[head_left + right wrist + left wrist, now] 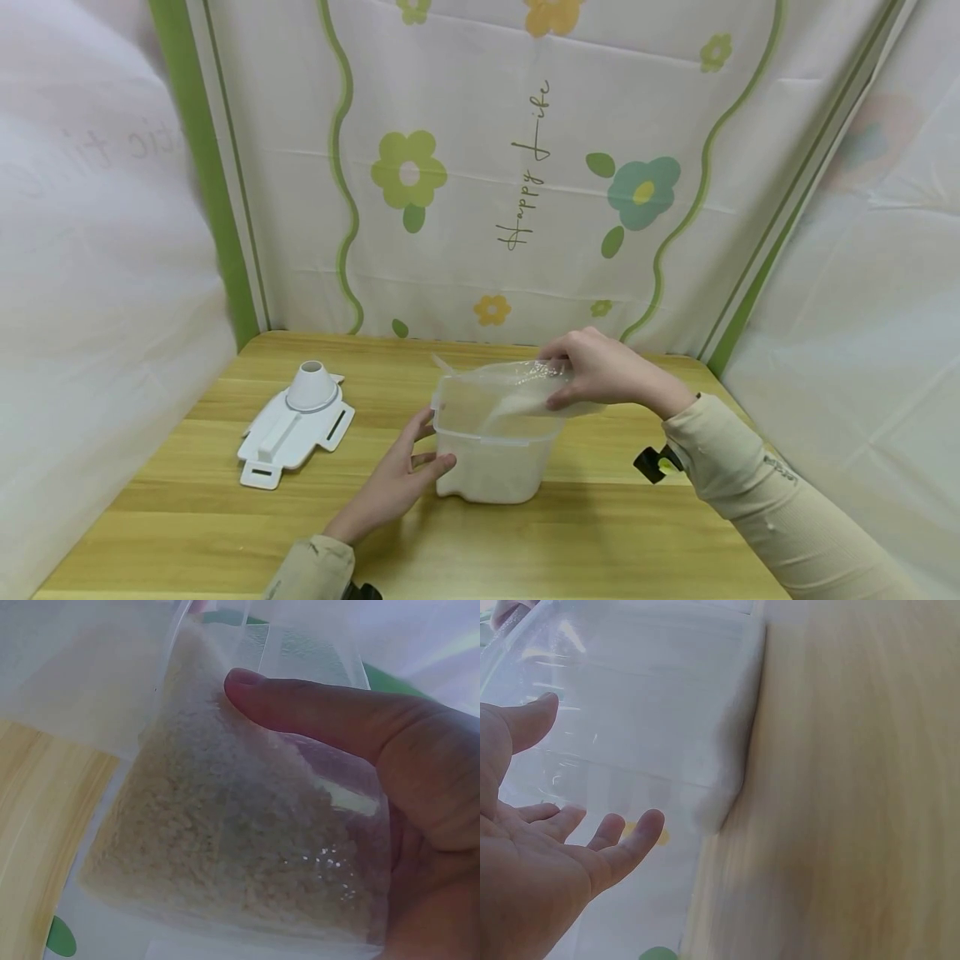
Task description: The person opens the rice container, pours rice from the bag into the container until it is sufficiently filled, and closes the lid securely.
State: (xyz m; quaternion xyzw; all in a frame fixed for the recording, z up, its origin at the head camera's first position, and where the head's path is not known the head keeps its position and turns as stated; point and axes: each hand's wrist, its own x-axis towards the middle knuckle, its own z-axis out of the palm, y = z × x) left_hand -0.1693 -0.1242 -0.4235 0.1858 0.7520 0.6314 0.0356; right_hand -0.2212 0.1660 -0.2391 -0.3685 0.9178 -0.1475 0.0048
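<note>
Clear bag of rice point(225, 817) is lying tilted over the top of a translucent container point(487, 471), its filled end sticking out past the container's right side and its other end reaching in over the rim. From where I'm standing, the right hand point(606, 371) is gripping that filled end, the thumb pressing on one face and the fingers curling behind it. Pale grains are showing plainly through the plastic in the right wrist view. Down at the container's left side, the left hand point(393, 492) is keeping its fingers loosely spread, gripping nothing; I cannot tell whether they are actually touching the wall. The container is standing upright on the wooden worktop point(600, 533). Well apart to the left, a white plastic piece point(279, 440) with a cone-shaped spout is lying flat. Behind everything, a flower-printed curtain point(465, 258) is hanging, and pale sleeves point(780, 492) are covering both forearms.
</note>
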